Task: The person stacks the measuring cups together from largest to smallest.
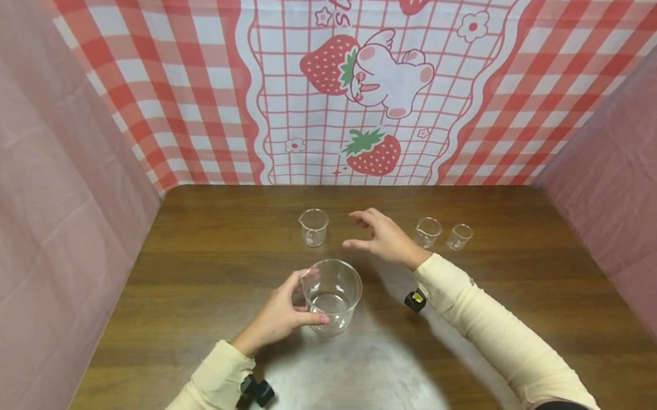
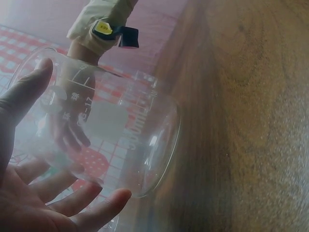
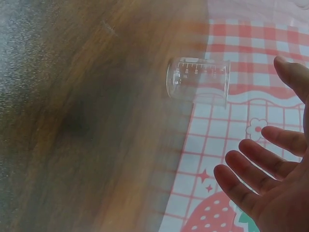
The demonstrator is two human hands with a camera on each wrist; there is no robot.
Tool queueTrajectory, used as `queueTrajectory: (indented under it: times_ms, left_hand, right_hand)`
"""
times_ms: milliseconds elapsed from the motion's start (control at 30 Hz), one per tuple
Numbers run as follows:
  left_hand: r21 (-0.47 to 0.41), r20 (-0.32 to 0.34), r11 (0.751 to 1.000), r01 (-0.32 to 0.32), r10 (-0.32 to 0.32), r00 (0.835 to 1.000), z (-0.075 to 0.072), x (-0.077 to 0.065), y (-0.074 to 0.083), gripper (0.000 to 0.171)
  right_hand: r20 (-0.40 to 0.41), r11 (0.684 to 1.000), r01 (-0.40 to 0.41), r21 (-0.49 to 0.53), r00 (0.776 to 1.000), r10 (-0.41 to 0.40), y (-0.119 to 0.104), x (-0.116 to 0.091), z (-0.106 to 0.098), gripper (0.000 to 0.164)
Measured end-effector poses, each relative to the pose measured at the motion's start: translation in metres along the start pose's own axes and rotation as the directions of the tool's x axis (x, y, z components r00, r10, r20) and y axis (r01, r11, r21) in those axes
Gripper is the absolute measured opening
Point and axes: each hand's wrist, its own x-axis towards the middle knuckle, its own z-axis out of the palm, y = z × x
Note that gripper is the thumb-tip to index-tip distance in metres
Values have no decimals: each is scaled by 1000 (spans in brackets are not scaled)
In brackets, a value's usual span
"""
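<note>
My left hand (image 1: 279,311) grips the side of a large clear glass beaker (image 1: 341,298), thumb at the front and fingers around the far side. In the left wrist view white printing shows on this beaker (image 2: 145,145), which looks empty. My right hand (image 1: 386,236) hovers with spread fingers behind and to the right of it, holding nothing. A medium glass beaker (image 1: 314,229) stands at the back, left of the right fingertips and apart from them. The right wrist view shows graduation marks on that beaker (image 3: 200,79).
Two smaller glass beakers, one with a spout (image 1: 427,232) and a smallest one (image 1: 460,237), stand right of my right hand, the former partly behind the wrist. A strawberry-print curtain (image 1: 340,132) hangs behind the wooden table (image 1: 193,262). Pink cloth (image 1: 40,191) borders both sides.
</note>
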Motion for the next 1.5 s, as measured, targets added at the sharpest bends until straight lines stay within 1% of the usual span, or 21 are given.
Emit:
queueTrajectory:
  times_ms: [267,567,733,967,1167,1300,1500]
  left_hand:
    - [-3,3,1000,0,0,1000,1,0,-1,85]
    - [-6,9,1000,-9,10,1000,0,0,-1,84]
    - [-8,8,1000,-10,10,1000,0,0,-1,84]
    - [-1,9,1000,-17,17,1000,0,1,-4,85]
    - [-2,15,1000,-14,14,1000,-1,2,-4,85]
    - [6,16,1000,-11,10,1000,-1,2,-4,85]
    - [6,10,1000,-9,9,1000,-1,1,-3,85]
  right_hand:
    - [-4,1000,12,-3,1000,-12,-1,7,2,67]
    - [18,1000,-24,11,1000,24,-3,15,6,71]
    - [17,1000,-27,-7,999,27,-3,20,11,71]
    - [34,1000,-7,-22,999,8,-6,29,13,72]
    - [33,1000,-14,-6,999,15,-8,35,14,72]
    - [49,1000,-20,0,999,20,-9,38,18,73]
    - [50,1000,-29,11,998,28,-10,46,25,71]
